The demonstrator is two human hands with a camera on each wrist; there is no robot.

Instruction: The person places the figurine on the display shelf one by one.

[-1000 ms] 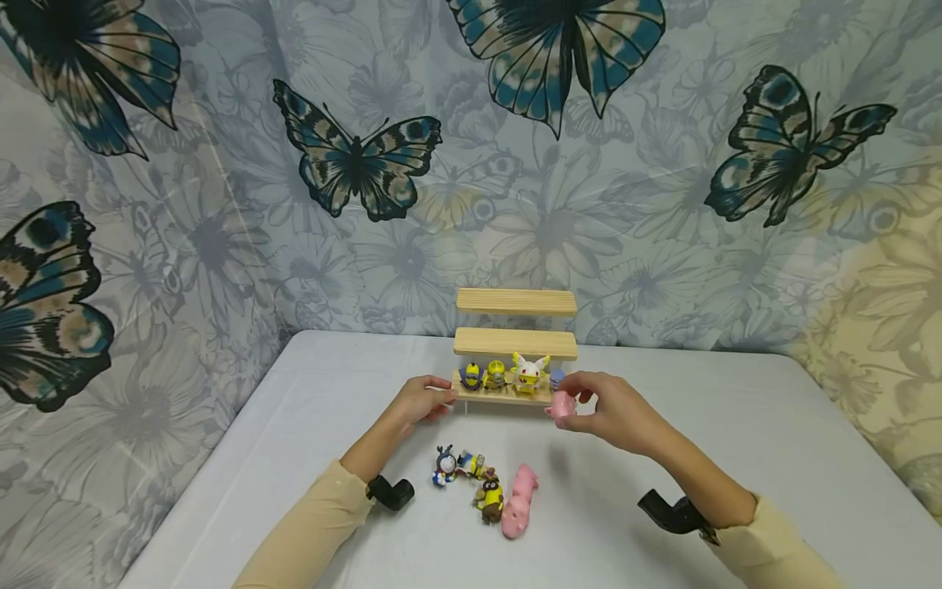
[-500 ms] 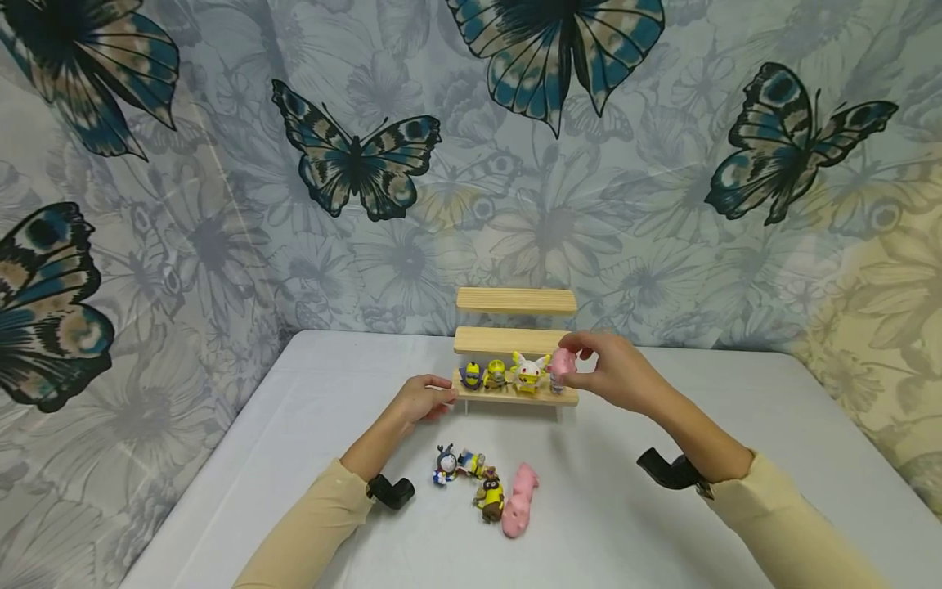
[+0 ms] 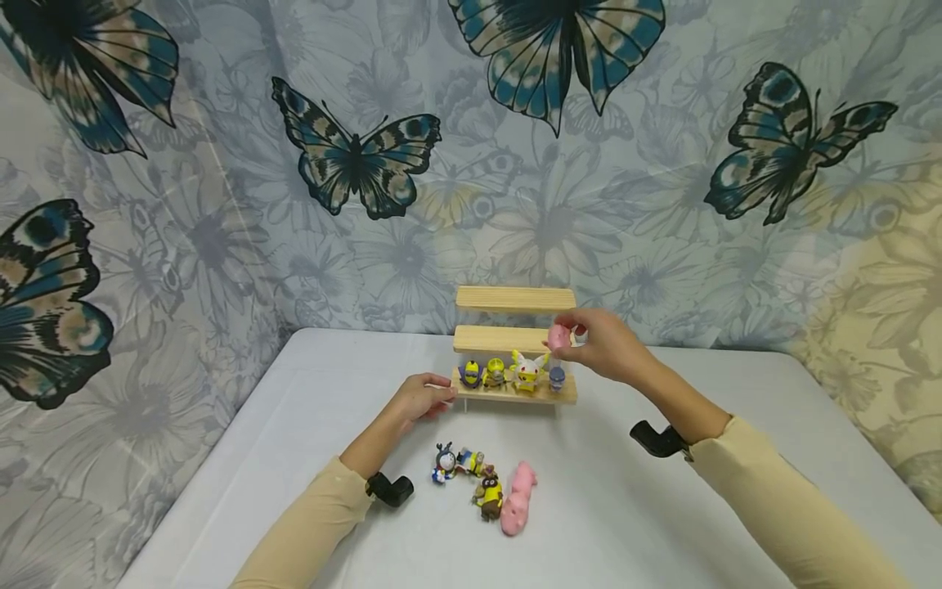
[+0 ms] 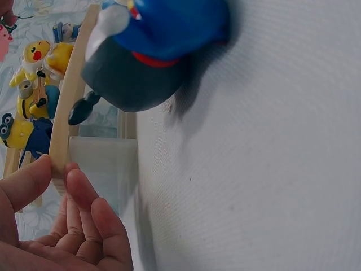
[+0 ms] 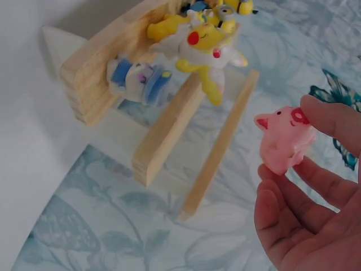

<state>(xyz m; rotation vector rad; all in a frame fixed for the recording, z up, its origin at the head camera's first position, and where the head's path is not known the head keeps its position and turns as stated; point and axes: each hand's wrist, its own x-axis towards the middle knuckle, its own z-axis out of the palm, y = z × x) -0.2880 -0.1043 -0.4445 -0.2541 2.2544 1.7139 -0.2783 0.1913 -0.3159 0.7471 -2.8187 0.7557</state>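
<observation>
In the head view my right hand [image 3: 607, 348] pinches a small pink pig figurine [image 5: 285, 138] in front of the right end of the middle tier. The three-tiered wooden display shelf [image 3: 508, 338] stands at the back of the table. My left hand [image 3: 421, 398] grips the left end of its lowest board [image 4: 64, 130], thumb above and fingers below. Along that board stand two yellow minion figurines [image 3: 471, 375], a white-and-yellow Pikachu figurine [image 3: 527, 372] and a small blue-and-white figurine [image 3: 557, 378]. The two upper boards bear nothing.
Nearer on the white table [image 3: 625, 507] lie a dark-hooded blue figurine [image 3: 445, 463], a minion figurine [image 3: 471, 461], a brown-and-yellow figurine [image 3: 489, 497] and pink pigs in a row [image 3: 518, 499]. A butterfly-print cloth [image 3: 552, 213] hangs behind the shelf.
My right hand has lifted the pink pig from in front of the lowest board up to the middle board's height, uncovering the blue-and-white figurine. My left hand has stayed at the shelf's end.
</observation>
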